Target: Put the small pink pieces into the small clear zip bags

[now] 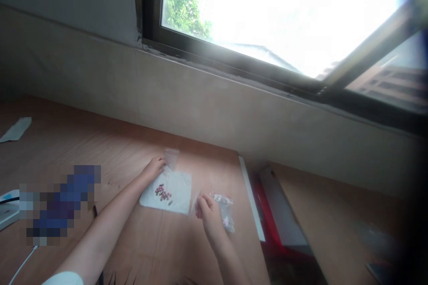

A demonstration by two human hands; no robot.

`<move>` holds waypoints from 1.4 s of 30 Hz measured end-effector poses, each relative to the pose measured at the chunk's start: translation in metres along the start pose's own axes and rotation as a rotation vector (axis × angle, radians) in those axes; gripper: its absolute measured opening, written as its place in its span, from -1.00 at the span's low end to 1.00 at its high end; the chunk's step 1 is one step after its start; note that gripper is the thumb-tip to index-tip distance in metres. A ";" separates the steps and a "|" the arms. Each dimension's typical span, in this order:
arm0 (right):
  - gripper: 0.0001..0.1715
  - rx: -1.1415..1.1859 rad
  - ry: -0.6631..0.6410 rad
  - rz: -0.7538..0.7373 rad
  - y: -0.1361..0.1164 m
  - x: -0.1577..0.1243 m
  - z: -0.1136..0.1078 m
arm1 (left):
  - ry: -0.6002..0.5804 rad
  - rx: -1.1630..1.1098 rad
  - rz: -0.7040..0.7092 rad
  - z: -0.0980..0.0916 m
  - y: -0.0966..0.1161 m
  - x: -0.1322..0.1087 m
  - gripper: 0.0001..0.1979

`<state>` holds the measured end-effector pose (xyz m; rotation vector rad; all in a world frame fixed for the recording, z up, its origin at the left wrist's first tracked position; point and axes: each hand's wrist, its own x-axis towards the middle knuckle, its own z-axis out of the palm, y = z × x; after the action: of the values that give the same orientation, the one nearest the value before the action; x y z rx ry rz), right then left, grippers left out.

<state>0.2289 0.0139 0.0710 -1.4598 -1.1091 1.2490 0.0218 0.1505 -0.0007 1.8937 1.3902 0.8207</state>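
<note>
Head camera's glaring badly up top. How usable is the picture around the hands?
Head view: the window is blown out white; the right edge falls dark and blurred; the left hand, right hand and white sheet look soft but readable, the small items on it lacking detail.

The wooden table (pixel 150 249) bears a plastic bag (pixel 227 211) and perhaps white cloth (pixel 179 191).

**Cloth (pixel 169 193), hidden or unclear items**
- On it: pink pills (pixel 162 193), too small to count or identify.
- Right of it: right hand (pixel 207 216), fingers (pixel 203 202) hiding any pinched item; bag (pixel 224 211), contents blurred.
- Left of it: pixelated patch (pixel 60 202), covering whatever lies there; white device (pixel 8 209), cut off by the picture's edge.
- Beyond the bag: red item (pixel 265 218), lower end lost in shadow.
</note>
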 end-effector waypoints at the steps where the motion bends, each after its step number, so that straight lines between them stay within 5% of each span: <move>1: -0.74 -0.009 0.007 0.004 0.001 0.001 -0.002 | 0.001 -0.007 -0.005 -0.001 -0.003 0.000 -0.80; 5: -0.74 -0.041 0.013 0.014 0.002 0.005 -0.004 | -0.014 -0.067 -0.038 -0.013 -0.004 -0.001 -0.81; 10: -0.70 -0.036 0.003 0.002 0.000 0.004 -0.003 | 0.113 -0.304 -0.201 -0.030 0.005 0.003 -0.62; 13: -0.70 -0.021 0.018 0.000 0.003 0.003 -0.002 | 0.141 -0.264 -0.157 -0.031 0.011 0.003 -0.59; 19: -0.73 0.077 -0.023 0.036 -0.001 0.000 0.005 | -0.079 0.031 -0.034 -0.014 0.016 -0.006 -0.56; 22: -0.73 0.074 -0.048 0.018 -0.005 -0.002 0.007 | -0.085 0.143 -0.008 -0.016 0.023 -0.012 -0.51; 25: -0.76 0.060 -0.055 -0.001 -0.009 -0.005 0.009 | -0.073 0.151 0.072 -0.029 0.047 -0.020 -0.68; 27: -0.78 0.030 -0.067 -0.024 -0.012 -0.006 0.011 | -0.224 0.052 0.124 -0.041 0.072 -0.029 -0.82; 32: -0.79 -0.024 -0.161 -0.099 -0.030 -0.004 0.025 | -0.650 -0.135 0.170 -0.060 0.131 -0.050 -0.71; 36: -0.81 -0.043 -0.272 -0.132 -0.054 0.003 0.036 | -0.599 -0.155 0.190 -0.067 0.147 -0.054 -0.71; 42: -0.84 0.005 -0.366 -0.161 -0.075 0.008 0.041 | -0.597 -0.228 0.101 -0.077 0.142 -0.055 -0.65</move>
<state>0.1834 0.0403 0.1385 -1.1379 -1.4323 1.4356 0.0271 0.0745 0.1517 1.8313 0.8063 0.3819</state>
